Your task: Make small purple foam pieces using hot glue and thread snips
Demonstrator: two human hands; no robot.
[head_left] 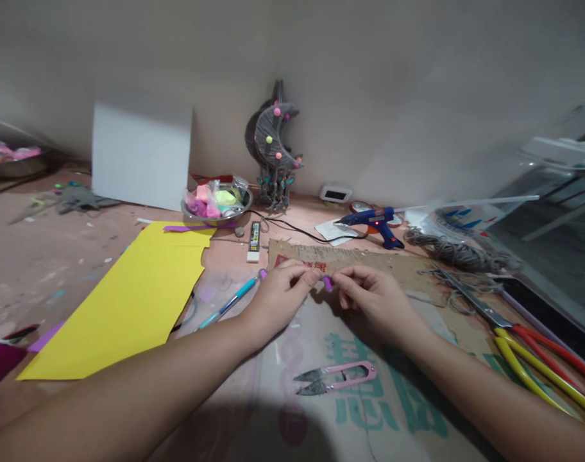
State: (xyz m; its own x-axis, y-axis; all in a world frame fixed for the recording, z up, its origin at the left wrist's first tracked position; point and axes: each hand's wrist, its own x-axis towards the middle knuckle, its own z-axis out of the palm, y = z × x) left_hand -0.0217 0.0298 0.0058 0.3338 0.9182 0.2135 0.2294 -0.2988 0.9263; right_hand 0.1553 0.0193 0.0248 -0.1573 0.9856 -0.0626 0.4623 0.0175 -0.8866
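Pink snips (338, 376) lay nearest, on a printed surface (302, 340); big scissors (489, 313) off to R. A bit further, R hand (374, 295) had thumb + fingertips pinched on small purple bit (328, 283), btwn the 2 hands. L hand (280, 292): fingertips right beside it, can't tell if gripping. Blue pen (229, 303) + yellow paper (129, 301) lay L. Farther: glue gun (376, 222), bowl (247, 200) w/ colored lumps, then moon ornament (267, 128) by wall (393, 96).
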